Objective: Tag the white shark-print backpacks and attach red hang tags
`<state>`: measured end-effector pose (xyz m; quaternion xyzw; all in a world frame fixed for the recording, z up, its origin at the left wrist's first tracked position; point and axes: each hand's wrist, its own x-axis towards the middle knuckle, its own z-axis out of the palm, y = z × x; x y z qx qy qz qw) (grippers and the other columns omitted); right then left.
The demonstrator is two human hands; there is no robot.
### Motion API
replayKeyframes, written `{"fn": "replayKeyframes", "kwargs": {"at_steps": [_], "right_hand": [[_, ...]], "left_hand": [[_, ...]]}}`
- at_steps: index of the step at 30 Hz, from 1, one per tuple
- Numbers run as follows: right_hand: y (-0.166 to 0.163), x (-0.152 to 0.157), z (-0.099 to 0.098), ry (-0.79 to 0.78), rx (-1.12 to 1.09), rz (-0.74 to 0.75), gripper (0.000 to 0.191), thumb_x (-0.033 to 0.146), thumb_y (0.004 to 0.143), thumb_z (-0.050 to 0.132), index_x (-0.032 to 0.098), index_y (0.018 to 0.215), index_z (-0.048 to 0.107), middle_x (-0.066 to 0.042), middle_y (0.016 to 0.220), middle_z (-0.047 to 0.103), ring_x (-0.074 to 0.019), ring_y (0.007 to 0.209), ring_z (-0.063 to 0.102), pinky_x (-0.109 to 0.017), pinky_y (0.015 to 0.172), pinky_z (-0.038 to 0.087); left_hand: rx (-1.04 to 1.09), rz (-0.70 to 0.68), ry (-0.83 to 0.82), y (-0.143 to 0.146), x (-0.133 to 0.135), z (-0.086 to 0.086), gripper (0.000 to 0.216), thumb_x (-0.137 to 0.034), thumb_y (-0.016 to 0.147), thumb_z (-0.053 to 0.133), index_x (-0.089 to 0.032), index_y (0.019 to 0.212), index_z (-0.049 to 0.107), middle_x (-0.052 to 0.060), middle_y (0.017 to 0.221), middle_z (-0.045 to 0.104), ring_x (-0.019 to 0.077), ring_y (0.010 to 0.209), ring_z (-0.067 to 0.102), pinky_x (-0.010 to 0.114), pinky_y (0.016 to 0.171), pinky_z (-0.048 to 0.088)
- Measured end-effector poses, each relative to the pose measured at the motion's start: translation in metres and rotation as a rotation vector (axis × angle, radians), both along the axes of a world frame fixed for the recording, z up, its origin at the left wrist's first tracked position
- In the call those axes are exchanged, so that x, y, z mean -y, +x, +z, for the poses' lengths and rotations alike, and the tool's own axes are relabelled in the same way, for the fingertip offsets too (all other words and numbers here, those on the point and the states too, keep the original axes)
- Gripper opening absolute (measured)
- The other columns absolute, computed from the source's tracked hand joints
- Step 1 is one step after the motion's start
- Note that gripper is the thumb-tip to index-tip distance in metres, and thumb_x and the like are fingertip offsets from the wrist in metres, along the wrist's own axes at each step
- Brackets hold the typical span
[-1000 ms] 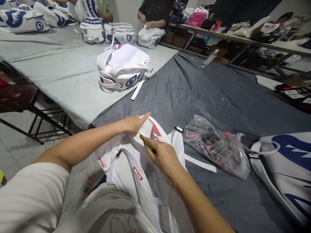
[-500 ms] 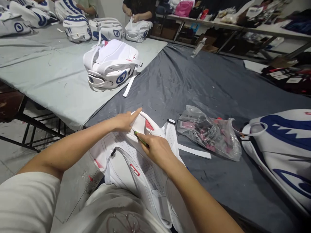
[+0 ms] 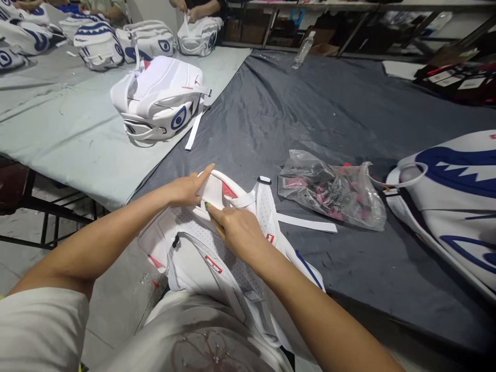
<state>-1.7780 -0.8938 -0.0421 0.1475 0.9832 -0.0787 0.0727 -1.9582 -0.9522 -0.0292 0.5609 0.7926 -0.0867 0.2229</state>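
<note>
You have the white backpack [image 3: 194,258] at the near edge of the bench [image 3: 349,119], its lower part drawn in against your front, its top on the dark cloth. The step in hand looks like close work along the curved rim [image 3: 229,179] of its top pocket. Your right hand [image 3: 238,230] is closed around a small green tool [image 3: 208,205]; only its tip shows, set near the inner seam, and I cannot tell what it is biting on. Your left hand [image 3: 189,190] lies at the same rim, index finger stretched along it, the other fingers folded in — the thumb is hidden, so I cannot tell how firmly it pinches. The next move, I judge, calls for a taut edge and small strokes, as the tip sits close to your left fingers.

The shell looks smooth and leathery, softly creased, with dotted padding on the straps and a red lining [image 3: 228,191] inside. A flat webbing tail [image 3: 310,223] runs out to the right, just below a crinkled clear bag [image 3: 333,194] of pink and black pieces. Farther right lies a blue-patterned backpack [image 3: 453,212] — rounded, with white jagged teeth.
</note>
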Motion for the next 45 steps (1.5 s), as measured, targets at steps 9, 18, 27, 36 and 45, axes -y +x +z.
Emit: {"fn": "replayKeyframes", "kwargs": {"at_steps": [9,18,27,36,45], "right_hand": [[0.005,0.006,-0.012,-0.202,-0.111,-0.234,0.039,0.029,0.098,0.049,0.027,0.136,0.06,-0.005,0.101,0.077,-0.0219,0.089,0.07,-0.028,0.07,0.043],[0.003,0.009,-0.016,-0.251,-0.179,-0.269,0.04,0.027,0.097,0.05,0.027,0.135,0.061,-0.005,0.101,0.077,-0.0218,0.089,0.07,-0.029,0.072,0.044],[-0.001,0.007,-0.004,-0.302,-0.149,-0.278,0.038,0.026,0.096,0.051,0.029,0.132,0.063,-0.003,0.104,0.076,-0.0208,0.092,0.07,-0.028,0.073,0.045],[0.0,0.013,-0.003,-0.301,-0.148,-0.259,0.04,0.026,0.098,0.048,0.03,0.136,0.059,-0.004,0.104,0.076,-0.0207,0.09,0.069,-0.028,0.071,0.043],[0.001,0.011,-0.011,-0.325,-0.163,-0.245,0.04,0.024,0.097,0.049,0.028,0.135,0.06,-0.004,0.108,0.075,-0.0201,0.095,0.068,-0.027,0.075,0.043]], "left_hand": [[-0.006,0.018,0.004,0.002,-0.001,0.0,0.097,-0.028,0.088,0.051,-0.026,0.155,-0.019,0.017,0.136,0.05,0.0283,0.109,0.064,0.034,0.086,0.048],[0.0,0.009,0.02,0.001,0.0,-0.001,0.098,-0.027,0.088,0.052,-0.026,0.155,-0.019,0.017,0.134,0.05,0.0282,0.11,0.064,0.033,0.087,0.048],[-0.014,-0.013,0.046,-0.002,0.002,-0.006,0.096,-0.028,0.088,0.051,-0.024,0.155,-0.018,0.017,0.13,0.053,0.0283,0.106,0.065,0.033,0.082,0.048],[-0.037,-0.02,0.042,-0.003,0.002,-0.008,0.096,-0.026,0.088,0.05,-0.023,0.155,-0.019,0.016,0.127,0.053,0.029,0.106,0.065,0.033,0.081,0.048],[-0.034,-0.016,0.071,-0.003,0.001,-0.011,0.096,-0.027,0.088,0.051,-0.024,0.156,-0.016,0.016,0.125,0.054,0.0295,0.107,0.065,0.033,0.08,0.048]]}}
